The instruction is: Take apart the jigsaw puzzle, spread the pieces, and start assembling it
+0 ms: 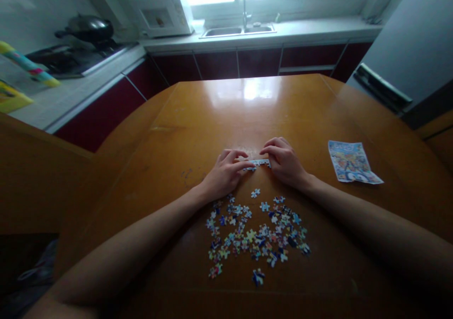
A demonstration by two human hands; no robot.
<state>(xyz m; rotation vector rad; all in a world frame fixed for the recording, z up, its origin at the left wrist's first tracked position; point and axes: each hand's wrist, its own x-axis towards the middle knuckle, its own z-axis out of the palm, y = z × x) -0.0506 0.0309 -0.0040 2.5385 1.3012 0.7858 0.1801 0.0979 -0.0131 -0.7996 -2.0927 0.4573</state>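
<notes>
A short strip of joined jigsaw puzzle pieces (261, 162), pale blue and white, lies on the wooden table between my hands. My left hand (228, 170) holds the strip's left end, its fingers reaching over it and covering part of it. At the other end my right hand (283, 161) has its fingers curled and pressed onto the strip; the fingertips are partly hidden. Just below the strip sits a single light blue jigsaw piece (255, 193). Closer to me spreads a loose pile of many-coloured jigsaw pieces (251, 236), between my forearms.
A creased picture sheet (354, 162) lies on the table (247, 116) to the right of my right hand. Beyond the table are a counter with a sink (222, 32), a white microwave (164, 16), and a stove with a dark pan (90, 28). A fridge (410, 40) stands at right.
</notes>
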